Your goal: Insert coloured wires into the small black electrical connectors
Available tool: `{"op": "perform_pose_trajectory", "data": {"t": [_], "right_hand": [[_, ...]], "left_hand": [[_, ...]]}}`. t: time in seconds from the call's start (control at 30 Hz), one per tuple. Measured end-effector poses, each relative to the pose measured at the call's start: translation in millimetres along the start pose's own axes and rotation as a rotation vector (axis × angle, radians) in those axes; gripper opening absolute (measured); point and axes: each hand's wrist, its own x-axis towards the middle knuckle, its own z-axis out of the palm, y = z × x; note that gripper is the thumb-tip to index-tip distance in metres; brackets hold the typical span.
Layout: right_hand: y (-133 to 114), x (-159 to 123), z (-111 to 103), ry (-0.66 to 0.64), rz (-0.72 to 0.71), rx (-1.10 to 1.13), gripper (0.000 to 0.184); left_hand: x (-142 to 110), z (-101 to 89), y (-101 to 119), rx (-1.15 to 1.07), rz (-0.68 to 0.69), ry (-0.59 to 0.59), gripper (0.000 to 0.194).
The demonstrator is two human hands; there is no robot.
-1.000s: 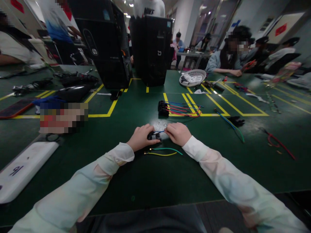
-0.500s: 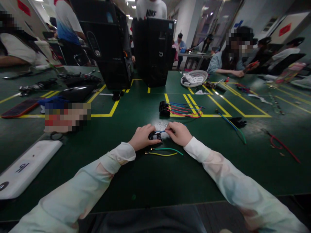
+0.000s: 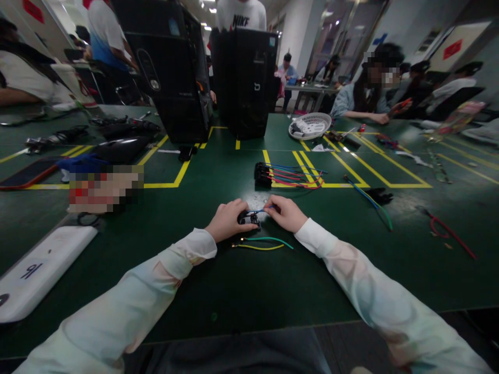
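My left hand (image 3: 230, 219) is closed around a small black plastic part (image 3: 254, 220), with the thumb along its near side. Between finger and thumb, my right hand (image 3: 287, 213) pinches a blue wire (image 3: 260, 210) that runs across to the black part. Where the wire meets the part is too small to make out. Just below the hands lie a green wire (image 3: 268, 239) and a yellow wire (image 3: 262, 248), each with a metal end at the left. Beyond the hands sits a group of black connectors (image 3: 262, 175) with red and blue wires trailing right.
Two black computer towers (image 3: 171, 78) (image 3: 245, 83) stand at the back. A white basket (image 3: 322, 124) holds small pieces. Yellow tape marks the green table (image 3: 253, 296). A white case (image 3: 47, 272) lies at left, loose wires (image 3: 370, 201) and a red wire (image 3: 454, 236) at right. A person sits across.
Both hands keep nearly the same pose on the black part and the blue wire. The whole view has shifted very slightly; nothing else visibly differs.
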Motion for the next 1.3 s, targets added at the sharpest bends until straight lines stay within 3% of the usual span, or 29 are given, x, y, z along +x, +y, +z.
{"op": "perform_pose_trajectory", "data": {"t": [0.13, 0.43, 0.63, 0.9, 1.07, 1.3], "right_hand": [[0.7, -0.9, -6.7, -0.136, -0.030, 0.111, 0.011], [5.2, 2.1, 4.2, 0.056, 0.010, 0.020, 0.009], [1.5, -2.7, -1.6, -0.076, -0.058, 0.122, 0.012], [2.4, -1.9, 1.4, 0.031, -0.028, -0.001, 0.010], [3.3, -2.7, -4.4, -0.099, -0.075, 0.080, 0.015], [-7.6, -3.9, -8.5, 0.050, -0.116, -0.214, 0.011]], "left_hand": [[-0.1, -0.6, 0.8, -0.008, -0.015, 0.007, 0.044], [0.9, 0.4, -4.8, -0.051, 0.026, -0.016, 0.044], [0.5, 1.1, -4.5, -0.046, 0.004, 0.004, 0.044], [0.1, 0.0, -3.0, -0.047, 0.007, -0.008, 0.045], [0.3, 0.7, -3.6, -0.038, 0.002, 0.002, 0.045], [0.1, 0.8, -3.8, -0.027, 0.010, 0.003, 0.044]]}}
